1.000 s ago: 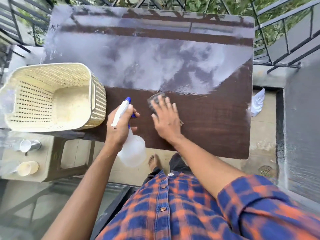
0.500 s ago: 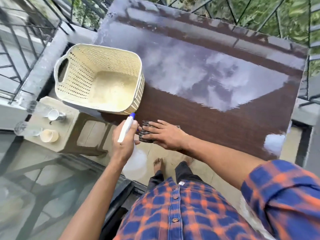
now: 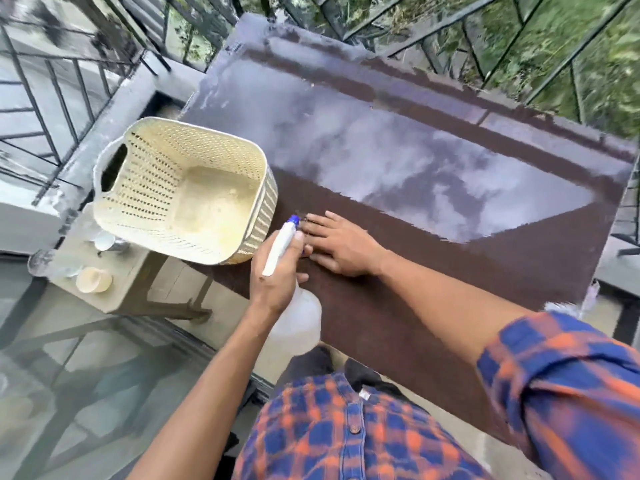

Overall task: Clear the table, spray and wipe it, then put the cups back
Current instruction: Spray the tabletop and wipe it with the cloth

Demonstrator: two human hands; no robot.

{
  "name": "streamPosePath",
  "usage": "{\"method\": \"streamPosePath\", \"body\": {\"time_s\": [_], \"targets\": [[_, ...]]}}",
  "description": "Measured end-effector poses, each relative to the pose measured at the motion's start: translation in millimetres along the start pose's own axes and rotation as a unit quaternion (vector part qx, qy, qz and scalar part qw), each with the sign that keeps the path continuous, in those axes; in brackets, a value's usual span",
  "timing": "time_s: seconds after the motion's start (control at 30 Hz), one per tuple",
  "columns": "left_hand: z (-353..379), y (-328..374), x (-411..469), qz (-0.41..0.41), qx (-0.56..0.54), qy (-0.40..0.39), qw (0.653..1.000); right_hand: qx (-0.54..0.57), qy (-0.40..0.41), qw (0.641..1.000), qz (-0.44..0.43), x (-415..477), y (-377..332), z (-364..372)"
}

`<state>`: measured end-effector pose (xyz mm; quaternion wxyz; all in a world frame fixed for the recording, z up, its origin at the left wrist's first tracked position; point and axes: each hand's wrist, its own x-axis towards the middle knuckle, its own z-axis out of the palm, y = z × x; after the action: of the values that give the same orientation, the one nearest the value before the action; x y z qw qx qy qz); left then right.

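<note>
The table (image 3: 433,271) stretches away beyond the fingertips, its gleaming stretch ahead and right of them. The basket (image 3: 183,192) sits just left. The right hand (image 3: 341,245), nearer the work, lies flat with fingers spread, any cloth hidden beneath. The left hand (image 3: 277,275) wraps the spray bottle (image 3: 282,244), nozzle forward

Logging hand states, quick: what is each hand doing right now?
Left hand: closed around the spray bottle.
Right hand: open, flat on the table; the cloth under it is barely visible.
</note>
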<state>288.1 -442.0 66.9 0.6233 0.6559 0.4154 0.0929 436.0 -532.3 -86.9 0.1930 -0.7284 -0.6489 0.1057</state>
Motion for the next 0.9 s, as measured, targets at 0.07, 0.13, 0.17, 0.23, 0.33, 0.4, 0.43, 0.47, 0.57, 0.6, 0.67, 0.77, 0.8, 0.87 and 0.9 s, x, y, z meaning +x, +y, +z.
{"method": "streamPosePath", "body": {"time_s": [0.07,0.13,0.17,0.23,0.33,0.4,0.43,0.47,0.57,0.6,0.67,0.77,0.8,0.87,0.9], "targets": [[13,10,13,0.011,0.016,-0.008,1.000,0.000,0.017,1.000,0.021,8,25,-9],[25,21,28,0.017,0.023,-0.012,1.000,-0.001,0.028,0.999,0.028,19,51,-20],[32,28,38,0.020,0.024,-0.019,0.999,0.000,0.037,0.999,0.031,24,63,-25],[44,40,58,0.027,0.023,-0.032,0.999,-0.002,0.055,0.997,0.046,36,91,-34],[61,57,91,0.018,0.006,-0.036,0.999,-0.004,0.064,0.993,0.104,52,138,-53],[70,67,112,0.012,-0.005,-0.037,0.999,-0.008,0.064,0.987,0.148,61,166,-67],[76,71,122,0.010,-0.006,-0.042,0.999,-0.005,0.065,0.983,0.171,65,179,-75],[81,76,132,0.008,-0.005,-0.049,0.999,-0.005,0.068,0.980,0.189,70,193,-83],[99,89,157,0.018,0.001,-0.073,0.997,-0.020,0.064,0.970,0.235,84,233,-108],[105,94,166,0.024,0.002,-0.079,0.997,-0.020,0.060,0.965,0.254,88,246,-115],[116,102,181,0.036,0.005,-0.095,0.995,-0.013,0.062,0.955,0.289,92,267,-128],[126,113,198,0.045,0.008,-0.111,0.993,-0.003,0.096,0.933,0.347,86,286,-144],[128,115,202,0.046,0.006,-0.115,0.992,-0.004,0.107,0.923,0.369,79,290,-146],[130,120,208,0.046,-0.001,-0.122,0.991,-0.007,0.136,0.896,0.423,60,292,-147],[131,122,210,0.047,-0.001,-0.127,0.991,-0.009,0.154,0.877,0.455,49,291,-145]]}}
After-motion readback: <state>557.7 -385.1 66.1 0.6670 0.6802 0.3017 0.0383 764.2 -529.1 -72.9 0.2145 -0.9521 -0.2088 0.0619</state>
